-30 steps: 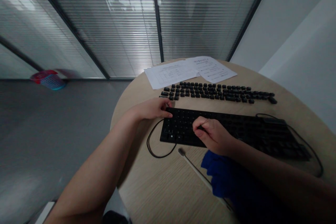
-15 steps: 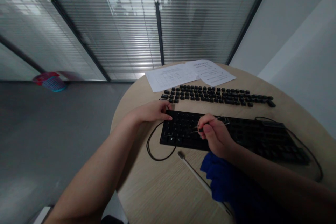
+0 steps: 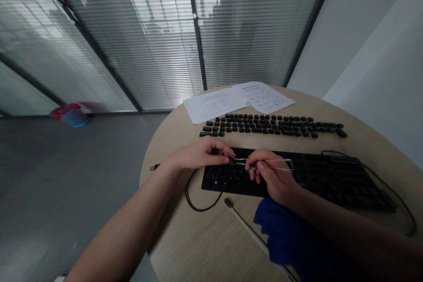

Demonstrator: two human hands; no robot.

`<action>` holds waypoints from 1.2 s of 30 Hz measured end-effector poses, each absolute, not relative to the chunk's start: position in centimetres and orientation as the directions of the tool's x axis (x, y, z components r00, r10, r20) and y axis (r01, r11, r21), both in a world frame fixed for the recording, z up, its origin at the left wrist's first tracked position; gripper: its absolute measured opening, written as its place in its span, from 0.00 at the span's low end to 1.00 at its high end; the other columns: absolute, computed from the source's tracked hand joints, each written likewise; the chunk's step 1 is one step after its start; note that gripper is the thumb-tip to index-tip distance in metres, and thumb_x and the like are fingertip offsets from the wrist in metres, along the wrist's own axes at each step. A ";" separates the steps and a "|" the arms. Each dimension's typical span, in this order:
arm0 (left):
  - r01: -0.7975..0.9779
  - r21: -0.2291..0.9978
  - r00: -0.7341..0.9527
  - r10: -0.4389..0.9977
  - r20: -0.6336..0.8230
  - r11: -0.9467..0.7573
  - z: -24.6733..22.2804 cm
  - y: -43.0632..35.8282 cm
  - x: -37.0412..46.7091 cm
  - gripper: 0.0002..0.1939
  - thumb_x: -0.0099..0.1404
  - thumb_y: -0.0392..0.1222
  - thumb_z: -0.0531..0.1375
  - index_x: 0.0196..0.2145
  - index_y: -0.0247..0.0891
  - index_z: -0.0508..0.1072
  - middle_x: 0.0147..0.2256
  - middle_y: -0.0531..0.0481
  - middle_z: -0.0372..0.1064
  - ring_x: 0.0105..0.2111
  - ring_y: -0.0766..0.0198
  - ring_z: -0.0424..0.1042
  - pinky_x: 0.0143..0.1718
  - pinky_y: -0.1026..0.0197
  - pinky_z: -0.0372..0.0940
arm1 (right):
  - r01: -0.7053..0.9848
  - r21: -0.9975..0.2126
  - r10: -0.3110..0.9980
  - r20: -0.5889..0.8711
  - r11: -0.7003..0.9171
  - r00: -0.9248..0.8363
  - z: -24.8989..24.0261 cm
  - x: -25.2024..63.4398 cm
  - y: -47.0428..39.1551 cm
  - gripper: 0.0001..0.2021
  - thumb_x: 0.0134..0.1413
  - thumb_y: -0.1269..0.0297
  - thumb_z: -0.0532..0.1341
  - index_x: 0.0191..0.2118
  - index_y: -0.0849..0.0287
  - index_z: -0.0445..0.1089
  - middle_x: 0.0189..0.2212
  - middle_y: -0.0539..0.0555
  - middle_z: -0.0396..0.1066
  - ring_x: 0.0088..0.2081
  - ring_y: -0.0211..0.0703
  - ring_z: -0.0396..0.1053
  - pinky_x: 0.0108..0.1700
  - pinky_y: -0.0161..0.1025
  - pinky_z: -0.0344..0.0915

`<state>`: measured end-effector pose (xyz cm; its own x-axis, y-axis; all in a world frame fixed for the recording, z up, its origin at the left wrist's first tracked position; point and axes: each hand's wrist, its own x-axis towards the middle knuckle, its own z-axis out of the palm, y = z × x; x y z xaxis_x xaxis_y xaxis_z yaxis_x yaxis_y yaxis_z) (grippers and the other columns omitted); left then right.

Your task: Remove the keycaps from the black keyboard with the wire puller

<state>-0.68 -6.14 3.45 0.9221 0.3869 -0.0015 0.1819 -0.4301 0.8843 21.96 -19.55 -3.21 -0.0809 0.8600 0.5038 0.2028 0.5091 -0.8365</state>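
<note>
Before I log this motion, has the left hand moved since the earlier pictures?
Yes. Judged against the keyboard, the left hand has shifted rightward from its left end, toward the right hand.

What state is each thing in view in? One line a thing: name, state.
Keyboard: lying flat, partly hidden by the hands
Keycaps: loose, in rows beyond the keyboard
Wire tool: held in the right hand
Left hand: fingertips near the tool's tip
Papers: flat, printed, overlapping
Brush: lying unheld
Blue cloth: crumpled
Cable: in a loose curve
Basket: on the floor
Blinds: lowered
</note>
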 end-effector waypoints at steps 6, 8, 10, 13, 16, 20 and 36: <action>0.205 0.894 0.919 0.392 -0.036 -0.398 3.2 -5.8 -0.7 0.11 0.66 0.46 0.67 0.42 0.36 0.81 0.32 0.50 0.78 0.30 0.66 0.73 0.33 0.63 0.68 | 0.196 -0.810 0.833 0.533 0.553 -0.147 -3.3 22.1 -19.7 0.13 0.76 0.61 0.52 0.48 0.55 0.74 0.33 0.54 0.75 0.28 0.41 0.73 0.27 0.38 0.69; 0.229 0.884 0.910 0.411 -0.046 -0.407 3.2 -5.7 -0.7 0.11 0.66 0.47 0.67 0.41 0.36 0.81 0.32 0.50 0.77 0.30 0.65 0.73 0.33 0.62 0.67 | 0.215 -0.775 0.805 0.567 0.594 -0.176 -3.1 22.2 -19.7 0.12 0.75 0.62 0.52 0.47 0.55 0.74 0.34 0.55 0.76 0.29 0.41 0.74 0.28 0.39 0.70; 0.239 0.880 0.903 0.427 -0.046 -0.410 3.1 -5.7 -0.8 0.12 0.65 0.47 0.68 0.40 0.36 0.81 0.32 0.50 0.77 0.31 0.65 0.73 0.33 0.62 0.67 | 0.241 -0.730 0.769 0.604 0.640 -0.209 -2.7 22.2 -19.7 0.12 0.75 0.63 0.53 0.47 0.54 0.74 0.35 0.55 0.76 0.30 0.42 0.75 0.30 0.40 0.70; 0.222 0.896 0.902 0.430 -0.039 -0.385 3.0 -5.3 -1.0 0.12 0.64 0.47 0.68 0.40 0.36 0.81 0.32 0.51 0.77 0.31 0.66 0.72 0.34 0.62 0.67 | 0.273 -0.668 0.721 0.647 0.693 -0.248 -2.1 22.1 -19.7 0.12 0.74 0.65 0.52 0.47 0.54 0.74 0.34 0.55 0.76 0.32 0.44 0.74 0.32 0.42 0.71; 0.189 0.914 0.890 0.456 -0.005 -0.359 3.0 -4.7 -1.4 0.12 0.64 0.47 0.68 0.40 0.35 0.81 0.33 0.50 0.77 0.32 0.66 0.72 0.35 0.62 0.67 | 0.285 -0.603 0.665 0.703 0.746 -0.254 -1.6 22.0 -19.9 0.12 0.73 0.67 0.51 0.46 0.54 0.72 0.32 0.55 0.74 0.33 0.46 0.74 0.34 0.44 0.70; 0.156 0.926 0.869 0.493 0.036 -0.343 2.7 -4.2 -1.7 0.12 0.64 0.45 0.69 0.42 0.35 0.82 0.36 0.48 0.79 0.33 0.66 0.73 0.37 0.62 0.67 | 0.468 -0.447 0.589 0.779 0.762 -0.216 -1.1 22.1 -19.9 0.11 0.71 0.67 0.51 0.40 0.53 0.71 0.33 0.56 0.72 0.35 0.49 0.71 0.39 0.49 0.69; 0.136 0.974 0.945 0.320 -0.072 -0.181 2.1 -5.7 0.0 0.11 0.65 0.41 0.68 0.45 0.37 0.83 0.28 0.53 0.75 0.23 0.72 0.66 0.21 0.71 0.61 | 0.775 -0.180 0.656 0.664 0.606 -0.359 -0.7 21.4 -19.0 0.14 0.74 0.61 0.58 0.51 0.61 0.79 0.30 0.55 0.75 0.30 0.44 0.72 0.33 0.40 0.69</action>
